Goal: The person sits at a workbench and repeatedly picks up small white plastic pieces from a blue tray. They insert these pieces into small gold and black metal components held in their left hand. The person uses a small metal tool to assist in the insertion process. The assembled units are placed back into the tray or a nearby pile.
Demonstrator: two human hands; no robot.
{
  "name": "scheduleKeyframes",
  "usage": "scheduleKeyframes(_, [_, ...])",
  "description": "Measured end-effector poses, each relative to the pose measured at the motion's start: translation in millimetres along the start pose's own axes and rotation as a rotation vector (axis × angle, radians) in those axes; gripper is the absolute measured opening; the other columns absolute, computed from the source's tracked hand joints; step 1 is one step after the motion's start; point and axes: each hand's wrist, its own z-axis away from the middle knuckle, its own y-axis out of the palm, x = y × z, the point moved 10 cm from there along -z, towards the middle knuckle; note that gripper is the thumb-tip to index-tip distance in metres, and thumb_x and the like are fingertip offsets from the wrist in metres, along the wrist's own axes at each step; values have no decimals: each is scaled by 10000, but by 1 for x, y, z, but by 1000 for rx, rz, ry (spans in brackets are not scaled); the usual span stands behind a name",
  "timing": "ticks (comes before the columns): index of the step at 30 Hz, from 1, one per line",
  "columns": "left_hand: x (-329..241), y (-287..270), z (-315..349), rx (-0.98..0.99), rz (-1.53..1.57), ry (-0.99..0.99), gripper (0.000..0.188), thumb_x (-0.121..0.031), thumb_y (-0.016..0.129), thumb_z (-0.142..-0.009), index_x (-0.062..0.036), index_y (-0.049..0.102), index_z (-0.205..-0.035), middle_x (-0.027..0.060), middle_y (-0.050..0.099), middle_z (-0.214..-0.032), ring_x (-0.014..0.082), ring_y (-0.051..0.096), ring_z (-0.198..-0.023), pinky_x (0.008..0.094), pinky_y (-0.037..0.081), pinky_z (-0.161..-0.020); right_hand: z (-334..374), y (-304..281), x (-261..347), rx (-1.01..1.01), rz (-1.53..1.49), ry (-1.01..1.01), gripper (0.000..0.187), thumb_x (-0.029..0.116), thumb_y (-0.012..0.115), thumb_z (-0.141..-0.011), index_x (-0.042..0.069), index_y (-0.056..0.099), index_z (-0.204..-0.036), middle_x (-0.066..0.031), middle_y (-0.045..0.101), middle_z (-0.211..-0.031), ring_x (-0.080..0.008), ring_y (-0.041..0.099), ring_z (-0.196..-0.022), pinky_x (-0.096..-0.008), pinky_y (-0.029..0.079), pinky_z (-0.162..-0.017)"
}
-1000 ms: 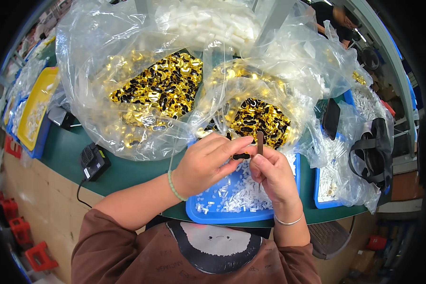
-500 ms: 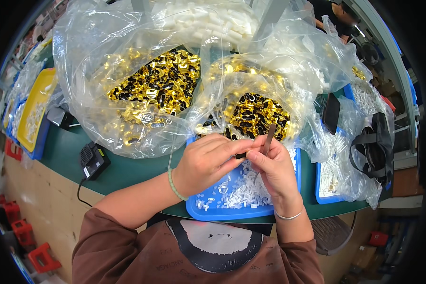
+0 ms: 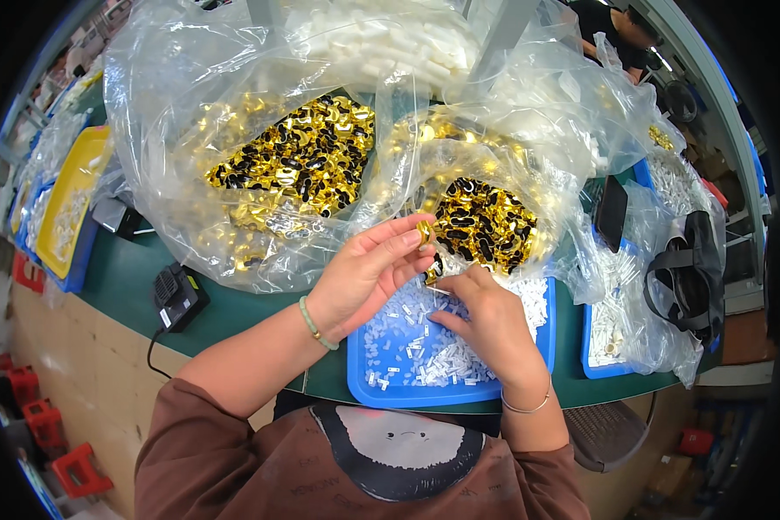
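Between the thumb and fingers of my left hand [image 3: 368,269] is a small shiny gold curved piece [image 3: 425,232], held up above the far edge of a blue tray [image 3: 390,397]. Just under those fingertips shows another gold-and-black piece [image 3: 433,270]; whether the hand holds it, I cannot tell. Over the tray, my right hand [image 3: 492,321] has curled fingers, with a thin pale tool tip [image 3: 439,290] poking out toward the left hand. The hand hides the rest of that tool. Many small white plastic pieces [image 3: 446,360] lie in the tray.
Large clear bags of gold-and-black pieces [image 3: 312,156] [image 3: 485,221] stand behind the tray, with a bag of white parts [image 3: 381,43] farther back. To the right are a phone [image 3: 611,212], another blue tray [image 3: 602,371] and a black bag [image 3: 689,277]. A black device [image 3: 178,295] sits left.
My hands, together before, have moved apart. The left turned to show its palm and raised the gold piece; the right lowered over the tray, and the brown strip upright in it no longer shows.
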Motion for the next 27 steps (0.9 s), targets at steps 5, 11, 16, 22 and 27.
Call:
scheduleKeyframes(5, [5, 0, -1, 32, 22, -41, 391, -100, 558, -964, 0, 487, -1335, 55, 631, -1097, 116, 632, -965, 253, 535, -876, 1, 6, -6, -15, -17, -3, 156, 67, 753, -724, 57, 680, -862, -109, 610, -800, -298, 633, -738, -378, 504, -660])
scheduleKeyframes(11, [5, -1, 1, 23, -40, -51, 367, -97, 568, -958, -10, 513, -1311, 56, 634, -1129, 113, 643, -950, 259, 543, -859, 0, -2, -13, -33, -212, 69, 122, 56, 725, -755, 33, 668, -861, -126, 629, -822, -297, 629, -728, -373, 493, -641])
scheduleKeyframes(16, [6, 0, 1, 21, -84, -56, 332, -86, 578, -951, -26, 543, -1276, 85, 633, -1186, 116, 647, -950, 259, 543, -862, -1, -9, -14, -59, -273, 126, 115, 42, 716, -772, 14, 657, -866, -125, 624, -806, -269, 603, -679, -354, 474, -615])
scheduleKeyframes(22, [6, 1, 3, 41, -121, -45, 291, -88, 585, -951, -33, 570, -1235, 108, 635, -1191, 139, 649, -985, 274, 543, -875, -1, -12, -14, -81, -311, 115, 109, 18, 710, -785, 1, 647, -872, -118, 607, -797, -248, 591, -658, -331, 467, -596])
scheduleKeyframes(27, [5, 5, 0, 65, -102, -25, 272, -98, 569, -962, -18, 579, -1222, 120, 629, -1207, 162, 644, -1031, 278, 536, -889, 1, -18, -22, -167, -542, 149, 118, -24, 688, -813, -11, 671, -929, -74, 622, -820, -145, 606, -714, -251, 471, -625])
